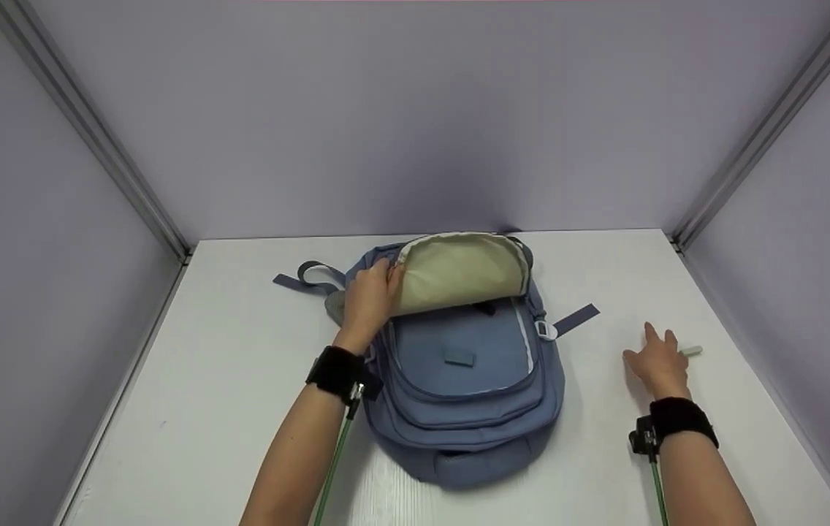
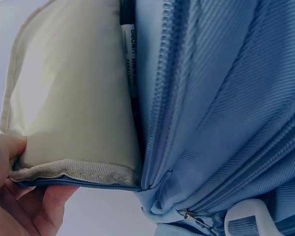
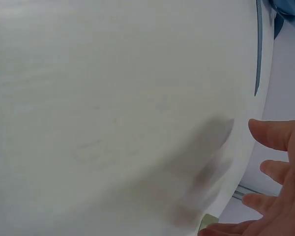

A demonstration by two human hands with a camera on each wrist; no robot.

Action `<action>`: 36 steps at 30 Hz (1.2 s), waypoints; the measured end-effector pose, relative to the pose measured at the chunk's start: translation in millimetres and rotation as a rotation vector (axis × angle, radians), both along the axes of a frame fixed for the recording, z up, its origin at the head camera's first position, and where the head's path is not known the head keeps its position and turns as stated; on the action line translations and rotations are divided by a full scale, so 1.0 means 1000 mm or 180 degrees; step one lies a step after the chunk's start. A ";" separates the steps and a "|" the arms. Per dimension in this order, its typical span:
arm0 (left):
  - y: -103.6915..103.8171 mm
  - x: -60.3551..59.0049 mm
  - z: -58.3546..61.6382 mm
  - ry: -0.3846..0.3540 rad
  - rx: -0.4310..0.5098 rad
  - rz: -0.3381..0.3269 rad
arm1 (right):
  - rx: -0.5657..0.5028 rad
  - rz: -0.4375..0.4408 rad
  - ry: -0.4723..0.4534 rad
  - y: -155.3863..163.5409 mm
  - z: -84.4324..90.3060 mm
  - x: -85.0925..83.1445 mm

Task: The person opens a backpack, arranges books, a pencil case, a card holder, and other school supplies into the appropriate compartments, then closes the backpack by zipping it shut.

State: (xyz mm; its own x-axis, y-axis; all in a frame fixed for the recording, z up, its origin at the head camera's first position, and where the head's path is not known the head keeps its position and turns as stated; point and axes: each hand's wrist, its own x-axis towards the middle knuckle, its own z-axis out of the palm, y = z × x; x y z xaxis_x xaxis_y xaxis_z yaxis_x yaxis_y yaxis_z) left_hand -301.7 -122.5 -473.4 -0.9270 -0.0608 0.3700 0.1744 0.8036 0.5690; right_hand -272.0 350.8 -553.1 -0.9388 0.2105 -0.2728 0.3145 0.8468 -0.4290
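Note:
A blue backpack [image 1: 466, 431] lies on the white table, its front pocket unzipped. My left hand [image 1: 370, 298] pinches the edge of the pocket's flap [image 1: 462, 270] between thumb and fingers, holding it folded back with the cream lining showing. Inside the pocket, the left wrist view shows a marker pen [image 2: 131, 61], partly hidden by the lining. Off to the right, my right hand [image 1: 660, 363] is over the table with fingers spread. Beside its outer fingers lies a small pale green object [image 1: 691, 351], mostly hidden in the right wrist view; its kind is unclear.
Loose straps reach out from the bag, one on the left [image 1: 305, 283] and one on the right [image 1: 577, 319] by a white buckle [image 1: 546, 331]. Grey-white panels [image 1: 422, 109] enclose the table [image 1: 240, 409] at the back and both sides.

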 end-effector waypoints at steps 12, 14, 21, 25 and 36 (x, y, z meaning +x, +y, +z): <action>0.002 0.002 0.000 0.0037 0.0016 -0.0061 | -0.0111 -0.0048 -0.0079 0.016 -0.001 0.004; 0.002 0.002 0.000 0.0029 0.0011 -0.0059 | -0.0127 -0.0096 -0.0027 0.018 -0.001 0.005; 0.003 0.002 0.000 0.0011 0.0007 -0.0051 | -0.0149 -0.0333 0.0217 0.019 -0.003 0.007; 0.003 0.002 -0.001 -0.0023 -0.0007 -0.0053 | -0.0068 -0.0298 0.0513 0.018 -0.003 0.008; 0.003 0.002 -0.001 0.0066 -0.0004 -0.0024 | 0.0340 -0.0217 0.0818 0.014 -0.001 0.007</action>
